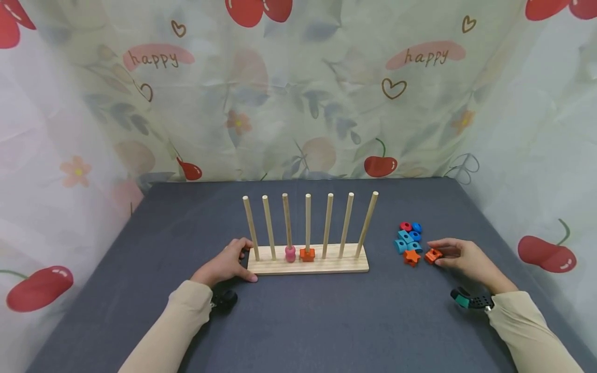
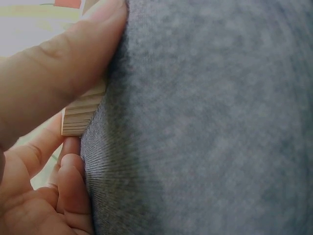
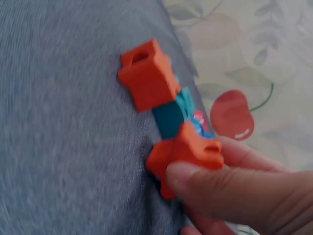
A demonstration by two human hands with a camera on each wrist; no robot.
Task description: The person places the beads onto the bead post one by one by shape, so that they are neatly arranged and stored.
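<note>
Rack (image 1: 309,268) gripped at its 9 o'clock end, orange star bead (image 1: 432,256) pinched in right hand (image 1: 468,261)

Left hand (image 1: 227,263): grasping the rack. Thumb along the near long face, other fingers bent round behind the end. Left wrist view only catches a corner of the wood, so exact finger contact is partly hidden.

Right hand: grasping the orange star bead, thumb on one face, fingers behind. Bead sits at about 4 o'clock of the loose pile (image 1: 406,237), well apart from the rack, which is at 9 o'clock from it. Can't tell if the bead touches the table (image 1: 326,321).

Rack: pale wood, flat base, seven pegs in a row. Counting from the 9 o'clock end, pink bead (image 1: 290,254) is down on peg three, orange bead (image 1: 307,254) down on peg four.

Loose pile, 3 o'clock from rack: second orange star (image 1: 412,258) at 6 o'clock, three teal blocks (image 1: 400,246) across the middle, two blue beads (image 1: 416,228) around 1 to 2 o'clock, red bead (image 1: 406,226) at 11 o'clock.

Other kit: black band (image 1: 480,301) with teal patch on right wrist, cream sleeves (image 1: 168,324) both arms. Table surface dark grey. Printed curtain (image 1: 289,77) at 12 o'clock: cherries, hearts, "happy".
</note>
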